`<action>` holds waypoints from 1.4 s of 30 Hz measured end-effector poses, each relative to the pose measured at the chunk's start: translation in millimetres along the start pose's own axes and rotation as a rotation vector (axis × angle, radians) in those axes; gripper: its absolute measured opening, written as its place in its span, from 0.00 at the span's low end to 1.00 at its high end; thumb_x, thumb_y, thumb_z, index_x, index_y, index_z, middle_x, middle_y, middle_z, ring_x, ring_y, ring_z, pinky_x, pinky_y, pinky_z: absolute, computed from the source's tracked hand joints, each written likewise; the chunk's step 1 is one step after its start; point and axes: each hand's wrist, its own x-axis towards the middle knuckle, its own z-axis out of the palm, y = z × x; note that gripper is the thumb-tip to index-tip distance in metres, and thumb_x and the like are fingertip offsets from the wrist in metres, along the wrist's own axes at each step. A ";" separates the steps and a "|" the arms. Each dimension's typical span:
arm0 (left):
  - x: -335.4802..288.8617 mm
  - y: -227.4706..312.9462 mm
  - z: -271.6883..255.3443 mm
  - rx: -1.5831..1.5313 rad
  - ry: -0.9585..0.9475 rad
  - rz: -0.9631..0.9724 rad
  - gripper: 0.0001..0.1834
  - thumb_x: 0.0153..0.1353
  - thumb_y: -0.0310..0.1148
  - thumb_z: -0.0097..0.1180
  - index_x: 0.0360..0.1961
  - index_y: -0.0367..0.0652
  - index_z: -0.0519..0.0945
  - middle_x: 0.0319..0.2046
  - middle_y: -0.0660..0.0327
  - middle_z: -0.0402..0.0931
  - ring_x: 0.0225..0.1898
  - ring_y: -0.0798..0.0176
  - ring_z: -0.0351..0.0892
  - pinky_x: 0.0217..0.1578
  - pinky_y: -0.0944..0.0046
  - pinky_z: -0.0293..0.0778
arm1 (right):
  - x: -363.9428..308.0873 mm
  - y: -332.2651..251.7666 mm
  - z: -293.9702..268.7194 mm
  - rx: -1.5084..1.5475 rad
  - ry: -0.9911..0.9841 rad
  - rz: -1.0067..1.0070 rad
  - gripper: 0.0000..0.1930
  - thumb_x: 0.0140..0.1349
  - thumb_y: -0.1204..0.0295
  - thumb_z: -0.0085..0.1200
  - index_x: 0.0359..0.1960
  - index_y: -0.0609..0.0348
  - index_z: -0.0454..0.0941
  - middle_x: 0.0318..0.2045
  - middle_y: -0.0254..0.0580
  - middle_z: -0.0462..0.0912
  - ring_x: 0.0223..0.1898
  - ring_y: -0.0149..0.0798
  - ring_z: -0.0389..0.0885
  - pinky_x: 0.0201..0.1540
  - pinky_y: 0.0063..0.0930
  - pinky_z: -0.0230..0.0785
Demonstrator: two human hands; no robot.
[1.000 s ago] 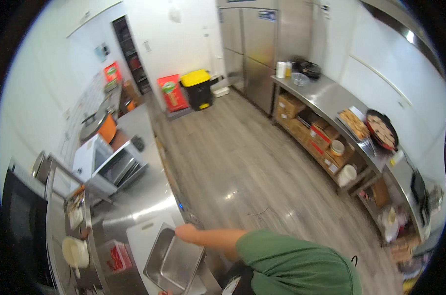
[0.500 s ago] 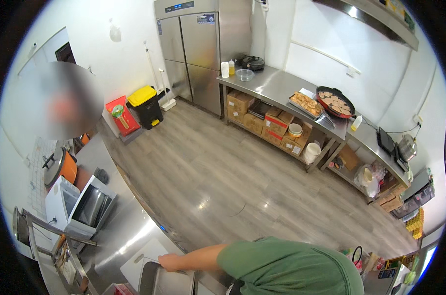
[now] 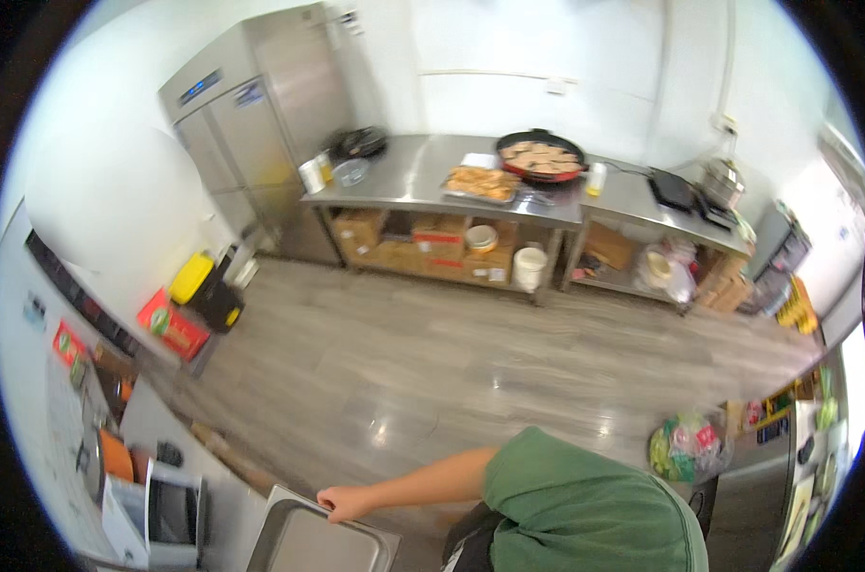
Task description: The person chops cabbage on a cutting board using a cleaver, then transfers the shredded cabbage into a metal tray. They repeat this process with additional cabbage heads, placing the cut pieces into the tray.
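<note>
My right hand (image 3: 347, 502) is closed on the far rim of a rectangular stainless steel pan (image 3: 328, 545) at the bottom of the head view. The right arm, in a green short sleeve, stretches leftward to reach it. The pan's inside looks bare, and its near end is cut off by the picture's edge. Beside it on the left lies the steel worktop (image 3: 225, 500). The left hand is out of the picture.
Across the floor, a steel bench (image 3: 409, 157) carries a tray of browned food (image 3: 482, 183) and a wide black-and-red pan (image 3: 547, 157) with flat pieces. A steel fridge (image 3: 261, 133) and yellow-lidded bin (image 3: 204, 291) stand left. Filled bags (image 3: 685, 448) sit at right.
My view has swung to the right. The steel pan, held by my right hand, has come away from the white board and now reaches past the worktop's edge.
</note>
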 end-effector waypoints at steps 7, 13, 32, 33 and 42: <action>10.0 119.1 92.8 0.026 -0.275 0.198 0.26 0.61 0.49 0.52 0.39 0.30 0.75 0.27 0.51 0.76 0.29 0.55 0.72 0.32 0.55 0.70 | -183.4 43.0 -137.1 0.134 0.328 0.077 0.12 0.51 0.67 0.56 0.31 0.60 0.72 0.25 0.37 0.74 0.29 0.32 0.72 0.32 0.27 0.66; -88.8 284.3 184.7 -0.298 -0.456 0.635 0.19 0.62 0.40 0.50 0.34 0.28 0.77 0.22 0.51 0.74 0.25 0.59 0.64 0.29 0.52 0.65 | -367.0 182.2 -175.0 0.089 0.745 0.059 0.12 0.59 0.71 0.46 0.39 0.67 0.75 0.34 0.45 0.80 0.40 0.38 0.77 0.46 0.33 0.69; -437.9 603.5 448.3 -0.295 -1.066 1.636 0.10 0.56 0.29 0.53 0.27 0.31 0.71 0.35 0.52 0.70 0.33 0.50 0.69 0.34 0.57 0.66 | -612.6 228.2 90.8 0.868 1.704 1.342 0.23 0.58 0.55 0.48 0.47 0.58 0.78 0.46 0.53 0.79 0.49 0.53 0.76 0.52 0.39 0.68; -468.8 611.1 452.7 -0.348 -1.083 1.696 0.09 0.56 0.29 0.53 0.27 0.32 0.71 0.37 0.53 0.70 0.35 0.50 0.70 0.35 0.57 0.66 | -612.4 222.7 95.9 0.942 1.738 1.387 0.22 0.57 0.56 0.48 0.46 0.59 0.79 0.45 0.53 0.79 0.48 0.52 0.76 0.51 0.39 0.68; -725.2 634.3 418.2 -0.823 -1.283 2.215 0.05 0.52 0.17 0.52 0.32 0.31 0.72 0.51 0.53 0.67 0.50 0.51 0.70 0.50 0.58 0.68 | -540.6 231.8 130.7 1.354 2.283 1.319 0.20 0.58 0.58 0.51 0.44 0.61 0.79 0.42 0.53 0.81 0.45 0.50 0.79 0.48 0.37 0.70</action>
